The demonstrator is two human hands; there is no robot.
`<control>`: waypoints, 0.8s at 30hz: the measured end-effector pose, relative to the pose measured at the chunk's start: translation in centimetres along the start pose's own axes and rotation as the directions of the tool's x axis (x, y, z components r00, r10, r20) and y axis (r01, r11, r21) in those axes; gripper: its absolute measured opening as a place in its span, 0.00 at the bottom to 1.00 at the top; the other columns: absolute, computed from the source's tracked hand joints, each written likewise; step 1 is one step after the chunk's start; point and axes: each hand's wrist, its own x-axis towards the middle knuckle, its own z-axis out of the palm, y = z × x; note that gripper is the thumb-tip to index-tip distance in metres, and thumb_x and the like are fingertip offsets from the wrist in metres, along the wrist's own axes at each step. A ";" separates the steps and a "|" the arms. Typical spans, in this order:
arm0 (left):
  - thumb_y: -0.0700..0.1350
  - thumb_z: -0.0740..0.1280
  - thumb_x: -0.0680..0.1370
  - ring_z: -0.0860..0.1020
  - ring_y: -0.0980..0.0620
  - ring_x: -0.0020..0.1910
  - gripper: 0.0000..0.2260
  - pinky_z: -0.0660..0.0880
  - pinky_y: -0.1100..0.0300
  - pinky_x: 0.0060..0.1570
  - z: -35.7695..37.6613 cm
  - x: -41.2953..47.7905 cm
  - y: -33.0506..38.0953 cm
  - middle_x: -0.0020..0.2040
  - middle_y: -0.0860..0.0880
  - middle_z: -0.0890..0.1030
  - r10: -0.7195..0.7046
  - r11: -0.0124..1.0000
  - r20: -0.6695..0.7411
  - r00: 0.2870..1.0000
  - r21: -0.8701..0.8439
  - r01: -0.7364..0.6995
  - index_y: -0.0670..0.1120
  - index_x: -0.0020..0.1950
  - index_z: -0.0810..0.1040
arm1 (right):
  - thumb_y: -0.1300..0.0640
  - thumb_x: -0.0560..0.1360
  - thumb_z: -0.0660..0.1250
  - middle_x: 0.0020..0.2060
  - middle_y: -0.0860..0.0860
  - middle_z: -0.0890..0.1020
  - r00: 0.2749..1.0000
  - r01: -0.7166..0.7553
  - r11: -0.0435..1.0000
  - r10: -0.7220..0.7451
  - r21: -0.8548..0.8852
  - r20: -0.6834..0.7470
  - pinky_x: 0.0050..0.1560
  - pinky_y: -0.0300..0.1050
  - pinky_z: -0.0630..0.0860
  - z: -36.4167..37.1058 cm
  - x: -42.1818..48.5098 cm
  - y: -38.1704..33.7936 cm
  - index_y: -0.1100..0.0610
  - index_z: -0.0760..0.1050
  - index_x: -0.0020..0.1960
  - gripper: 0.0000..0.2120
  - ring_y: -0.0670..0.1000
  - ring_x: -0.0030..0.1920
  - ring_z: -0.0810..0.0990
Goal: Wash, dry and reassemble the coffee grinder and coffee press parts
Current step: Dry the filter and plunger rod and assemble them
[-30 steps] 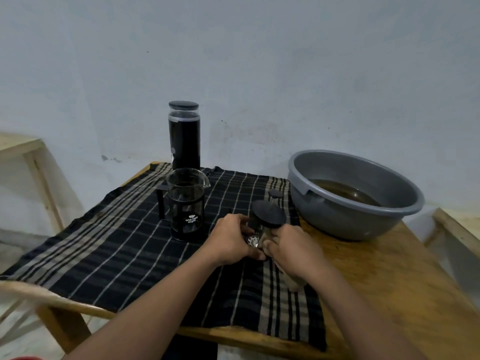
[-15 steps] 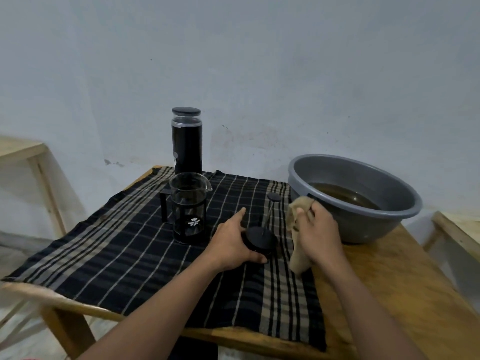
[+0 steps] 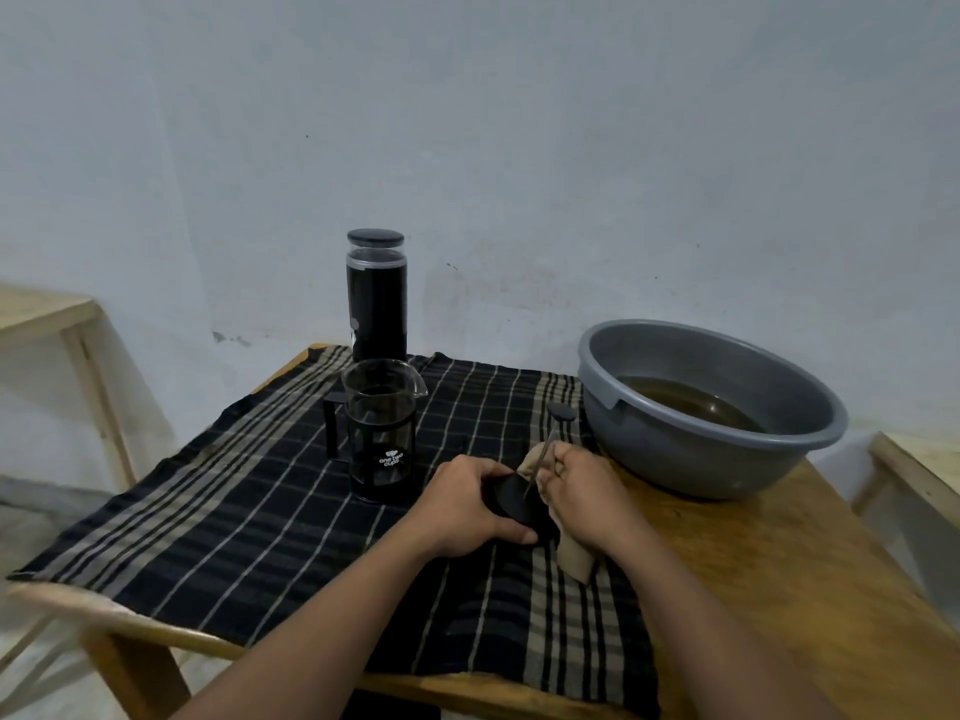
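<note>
Presently, in the head view, we find the left hand (image 3: 467, 506) clamped round the black press lid (image 3: 511, 498), just in front of the grey basin (image 3: 727, 459). Half a second ago the right hand (image 3: 587, 504) was raised at the basin's rim with the tan cloth (image 3: 574, 561). It has come down and now pinches that cloth against the plunger rod (image 3: 543, 459). We judge that drying of the plunger has resumed and reassembly is pending. The glass beaker (image 3: 382, 433) and the grinder (image 3: 376, 298) stand left of the basin, both apart from the hands.
</note>
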 end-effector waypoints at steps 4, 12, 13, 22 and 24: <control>0.47 0.82 0.69 0.74 0.54 0.71 0.47 0.72 0.56 0.71 -0.8 0.2 0.0 0.74 0.51 0.74 0.024 0.999 0.096 0.995 0.023 -0.027 0.48 0.82 0.60 | 0.50 0.81 0.66 0.50 0.43 0.83 0.999 0.028 0.998 -0.029 0.055 0.025 0.51 0.45 0.80 -1.1 -0.4 0.5 0.47 0.80 0.57 0.07 0.43 0.50 0.81; 0.65 0.81 0.62 0.68 0.53 0.74 0.56 0.69 0.50 0.73 1.2 -0.1 0.4 0.71 0.53 0.75 0.104 0.990 -0.049 0.993 0.098 -0.099 0.51 0.83 0.57 | 0.49 0.80 0.66 0.47 0.42 0.82 0.998 0.048 0.999 -0.047 -0.016 0.047 0.41 0.39 0.75 -0.9 -1.6 0.6 0.45 0.78 0.53 0.04 0.40 0.45 0.80; 0.65 0.80 0.63 0.67 0.52 0.75 0.54 0.67 0.49 0.75 1.1 0.1 0.4 0.72 0.53 0.74 0.117 0.986 -0.031 0.993 0.122 -0.112 0.52 0.82 0.58 | 0.50 0.80 0.66 0.47 0.42 0.81 0.996 0.068 0.998 -0.067 -0.010 0.050 0.41 0.38 0.75 -1.0 -1.6 0.6 0.45 0.79 0.53 0.04 0.40 0.45 0.80; 0.58 0.82 0.67 0.65 0.57 0.77 0.54 0.60 0.55 0.78 -0.6 1.0 -0.6 0.76 0.57 0.71 0.027 0.999 0.153 0.988 -0.042 -0.021 0.53 0.83 0.52 | 0.49 0.82 0.62 0.53 0.46 0.81 0.998 0.056 0.984 -0.057 -0.172 0.002 0.51 0.47 0.78 0.0 1.3 -0.2 0.44 0.77 0.54 0.06 0.46 0.50 0.79; 0.50 0.80 0.71 0.67 0.54 0.76 0.56 0.66 0.58 0.73 -1.4 0.8 -1.0 0.76 0.55 0.71 0.029 0.997 0.161 0.987 -0.079 -0.016 0.54 0.83 0.41 | 0.48 0.82 0.63 0.50 0.45 0.81 0.999 0.048 0.990 -0.046 -0.131 0.018 0.47 0.45 0.78 -0.5 0.6 0.5 0.43 0.77 0.52 0.04 0.43 0.46 0.78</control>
